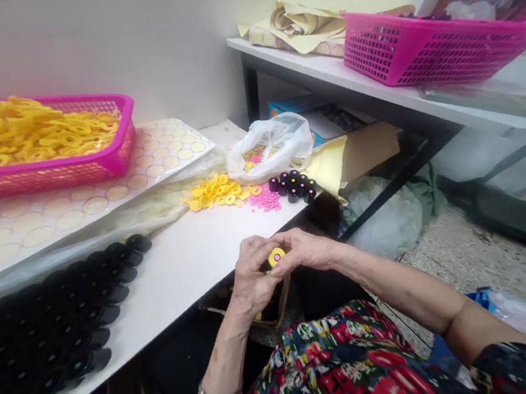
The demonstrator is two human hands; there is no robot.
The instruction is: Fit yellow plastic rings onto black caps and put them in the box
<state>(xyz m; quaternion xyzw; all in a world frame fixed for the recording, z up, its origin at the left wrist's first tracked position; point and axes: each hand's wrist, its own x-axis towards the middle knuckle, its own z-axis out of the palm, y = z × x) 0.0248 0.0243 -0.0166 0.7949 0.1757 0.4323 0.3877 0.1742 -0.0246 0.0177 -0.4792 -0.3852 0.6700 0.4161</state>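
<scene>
My left hand (pixel 251 278) and my right hand (pixel 306 249) meet just off the front edge of the white table (pixel 179 267), above my lap. Together their fingers pinch a small yellow ring piece (pixel 276 256) with a pink centre. On the table beyond the hands lie a heap of yellow rings (pixel 220 191), a scatter of small pink pieces (pixel 266 198) and a cluster of black caps with pink centres (pixel 295 185). A clear plastic bag (pixel 269 146) with coloured bits sits behind them.
A pink basket (pixel 106 160) full of yellow rings stands at the back left on sheets of round stickers (pixel 50 214). Rows of black discs (pixel 56 324) cover the near left. A second pink basket (pixel 423 50) sits on the right shelf beside crumpled yellow paper (pixel 311 17).
</scene>
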